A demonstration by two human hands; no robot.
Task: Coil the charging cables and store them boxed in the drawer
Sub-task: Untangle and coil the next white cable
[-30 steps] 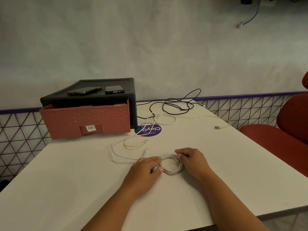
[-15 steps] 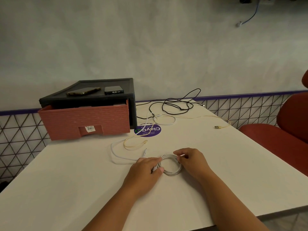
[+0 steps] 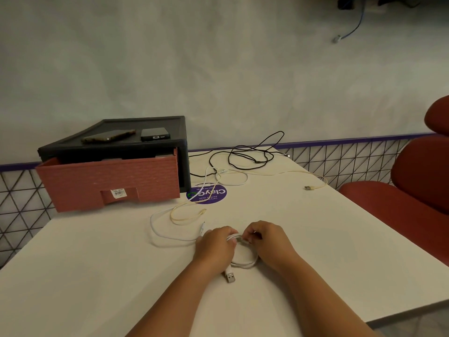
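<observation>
While both hands sat close together over the near middle of the white table [image 3: 97,276], the left hand [image 3: 215,246] kept its fingers curled round the far-left arc of the coiled white cable [image 3: 245,263], and the right hand [image 3: 267,244] pinched the same bundle of loops just beside the left fingertips. The coil lay flat on the tabletop between the wrists, its USB plug [image 3: 230,277] pointing toward the person. Farther back, a loose white cable [image 3: 155,231] and a cream cable [image 3: 184,216] lay uncoiled, a black cable [image 3: 247,154] sprawled near the wall, and the pink drawer [image 3: 109,181] stood pulled partway out of its black case [image 3: 116,148].
</observation>
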